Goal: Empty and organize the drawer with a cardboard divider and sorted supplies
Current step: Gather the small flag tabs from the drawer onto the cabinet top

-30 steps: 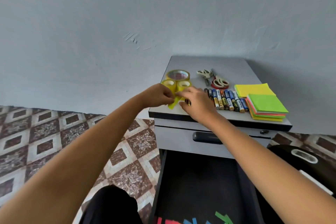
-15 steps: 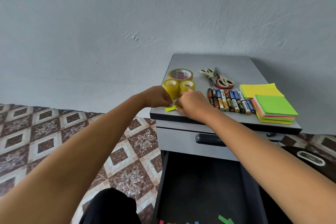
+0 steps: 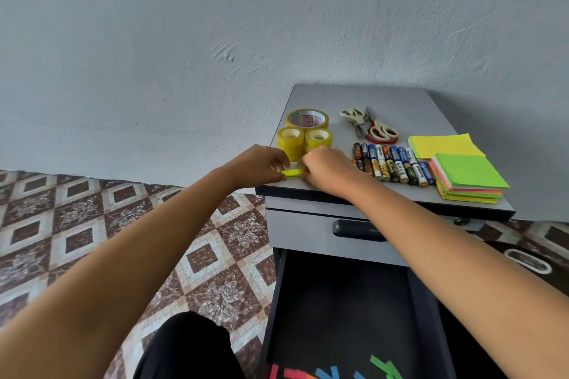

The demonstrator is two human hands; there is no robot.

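Observation:
Near the front left corner of the grey cabinet top (image 3: 397,101), my left hand (image 3: 261,164) and my right hand (image 3: 326,168) pinch the two ends of a small stack of yellow-green paper strips (image 3: 292,173). The stack lies flat on the top, just in front of two yellow tape rolls (image 3: 304,139). Below, the black drawer (image 3: 345,311) stands pulled open, with several coloured paper strips (image 3: 332,372) at its near end.
On the top also lie a wider tape roll (image 3: 307,117), two scissors (image 3: 371,126), a row of batteries (image 3: 392,163) and two stacks of coloured notes (image 3: 462,169). A closed drawer handle (image 3: 357,229) faces me. Patterned floor tiles (image 3: 92,224) spread to the left.
The yellow-green strips have come down from a raised, tilted hold to lie flat on the cabinet top, with both hands closing in on their ends. The camera has shifted slightly left.

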